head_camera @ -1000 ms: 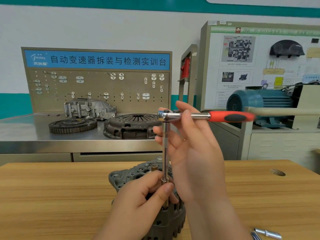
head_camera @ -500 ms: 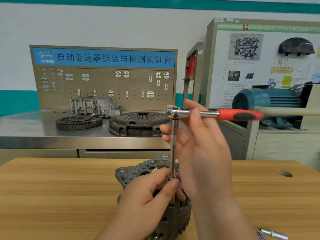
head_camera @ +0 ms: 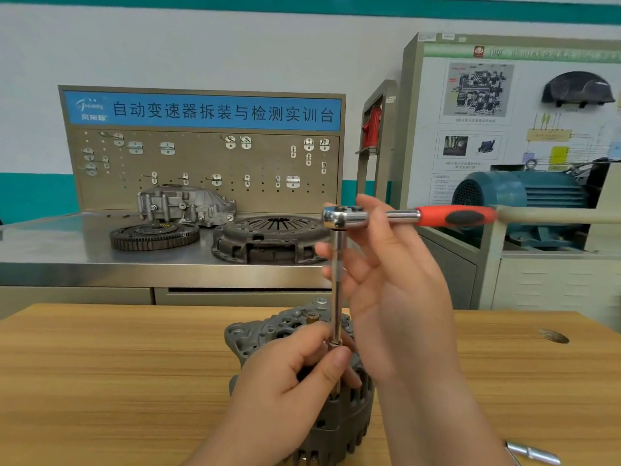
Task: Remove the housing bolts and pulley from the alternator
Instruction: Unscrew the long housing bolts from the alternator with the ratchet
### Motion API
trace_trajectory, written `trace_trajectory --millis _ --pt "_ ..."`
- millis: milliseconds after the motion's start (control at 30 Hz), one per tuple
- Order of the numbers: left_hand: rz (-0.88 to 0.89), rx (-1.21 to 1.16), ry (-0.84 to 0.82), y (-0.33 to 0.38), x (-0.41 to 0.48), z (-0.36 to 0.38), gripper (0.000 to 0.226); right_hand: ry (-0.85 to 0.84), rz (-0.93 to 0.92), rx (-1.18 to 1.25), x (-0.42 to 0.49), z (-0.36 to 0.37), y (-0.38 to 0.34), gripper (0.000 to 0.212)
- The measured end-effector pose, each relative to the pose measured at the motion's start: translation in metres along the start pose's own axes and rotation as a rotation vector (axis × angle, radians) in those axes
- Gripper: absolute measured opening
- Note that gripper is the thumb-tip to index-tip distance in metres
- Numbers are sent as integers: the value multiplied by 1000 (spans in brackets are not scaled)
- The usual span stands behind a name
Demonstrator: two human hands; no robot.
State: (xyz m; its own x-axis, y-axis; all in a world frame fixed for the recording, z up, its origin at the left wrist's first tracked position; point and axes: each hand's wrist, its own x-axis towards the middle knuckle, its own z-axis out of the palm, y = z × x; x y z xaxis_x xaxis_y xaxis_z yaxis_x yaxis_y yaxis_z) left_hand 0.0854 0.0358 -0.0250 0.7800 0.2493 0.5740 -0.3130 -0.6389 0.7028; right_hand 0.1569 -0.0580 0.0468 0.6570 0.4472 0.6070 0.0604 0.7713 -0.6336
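Two hands meet over the alternator [head_camera: 258, 334], which sits on the wooden table [head_camera: 100, 364] directly beneath them. Its grey finned housing shows to the left of your left hand [head_camera: 285, 391] and below both wrists.

Your left hand is low, right against the top of the housing. Its thumb and curled fingers pinch the bottom end of the extension bar [head_camera: 337, 284] where that meets the alternator. The socket and whatever bolt it sits on are hidden under those fingers, so you cannot tell from here how far it is seated. A small brass stud [head_camera: 312, 319] stands just beyond your left fingertips.

The bar rises upright between your hands to the ratchet [head_camera: 403, 216]. The ratchet lies level above your right hand [head_camera: 396, 314], with its red handle pointing out to your right.

Your right hand is spread, with nearly straight, fanned fingers. One finger reaches up behind the ratchet head, and two lower fingertips lie against the bar's upper half. Nothing is wrapped in that palm.

Some bright metal pieces [head_camera: 531, 452] lie on the table just right of your right wrist. A dark pressure plate [head_camera: 268, 237] rests on the steel bench well beyond both hands.
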Motion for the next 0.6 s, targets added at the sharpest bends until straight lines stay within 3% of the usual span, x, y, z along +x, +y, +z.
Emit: trace_trajectory --millis 100,167,300,500,600 --pt "-5 -35 -12 -1 1 0 32 -4 55 139 1 1 -1 27" --pt "-29 -44 -13 -1 1 0 33 -5 -38 46 1 1 1 19" --pt "-37 32 4 -2 2 1 23 5 -287 -206 -2 4 5 22" --pt "9 -1 5 0 2 1 35 -1 -10 54 -1 3 2 35" --pt "0 4 -7 -1 3 2 35 2 25 110 1 2 1 38"
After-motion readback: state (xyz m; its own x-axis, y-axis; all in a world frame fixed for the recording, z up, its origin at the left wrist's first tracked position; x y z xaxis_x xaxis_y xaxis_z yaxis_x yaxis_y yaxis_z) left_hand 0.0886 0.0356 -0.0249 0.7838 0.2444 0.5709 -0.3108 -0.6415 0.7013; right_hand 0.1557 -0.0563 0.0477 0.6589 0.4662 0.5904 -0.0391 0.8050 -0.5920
